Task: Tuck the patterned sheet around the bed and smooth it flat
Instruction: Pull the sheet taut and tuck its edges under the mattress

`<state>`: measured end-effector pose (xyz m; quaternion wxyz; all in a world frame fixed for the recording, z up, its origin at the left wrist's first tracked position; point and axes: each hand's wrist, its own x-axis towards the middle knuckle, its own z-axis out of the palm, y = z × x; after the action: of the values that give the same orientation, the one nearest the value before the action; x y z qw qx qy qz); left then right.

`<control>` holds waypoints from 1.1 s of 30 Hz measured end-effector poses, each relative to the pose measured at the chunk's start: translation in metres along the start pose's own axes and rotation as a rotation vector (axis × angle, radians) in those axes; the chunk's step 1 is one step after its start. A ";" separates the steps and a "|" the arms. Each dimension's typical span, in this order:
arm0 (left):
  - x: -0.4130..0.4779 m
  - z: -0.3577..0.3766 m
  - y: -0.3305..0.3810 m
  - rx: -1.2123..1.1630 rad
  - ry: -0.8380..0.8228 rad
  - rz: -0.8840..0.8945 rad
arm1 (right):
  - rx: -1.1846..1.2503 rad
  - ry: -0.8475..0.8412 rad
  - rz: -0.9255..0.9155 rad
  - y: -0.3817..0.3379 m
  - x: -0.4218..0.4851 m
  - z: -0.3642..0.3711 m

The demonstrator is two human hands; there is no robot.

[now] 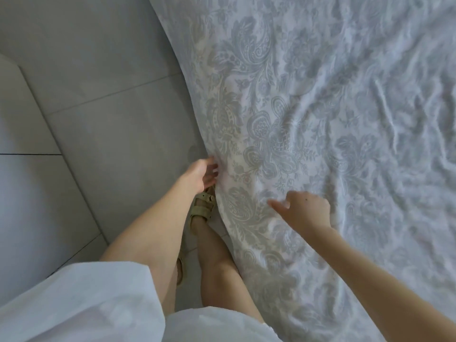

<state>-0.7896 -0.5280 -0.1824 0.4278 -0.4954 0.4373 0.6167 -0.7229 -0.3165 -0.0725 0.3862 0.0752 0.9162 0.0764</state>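
Note:
The patterned sheet, white with pale grey paisley and flower motifs, covers the bed and fills the right two thirds of the view. It hangs over the bed's left side and is creased toward the right. My left hand is low at the sheet's hanging edge, fingers loosely spread and touching the cloth. My right hand lies on top of the sheet near the bed's edge, knuckles up, forefinger stretched to the left, the other fingers partly bent. Neither hand visibly holds a fold.
Grey floor tiles lie on the left. My legs and a sandalled foot stand right against the bed's side. A white garment fills the bottom left.

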 end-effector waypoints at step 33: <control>-0.130 -0.122 -0.069 0.253 -0.200 0.461 | 0.242 0.201 -0.189 -0.066 0.017 -0.016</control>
<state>-0.6762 -0.6410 -0.0781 0.3756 -0.2621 0.5675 0.6842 -0.7518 -0.3790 -0.0866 0.2865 0.0265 0.9556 -0.0640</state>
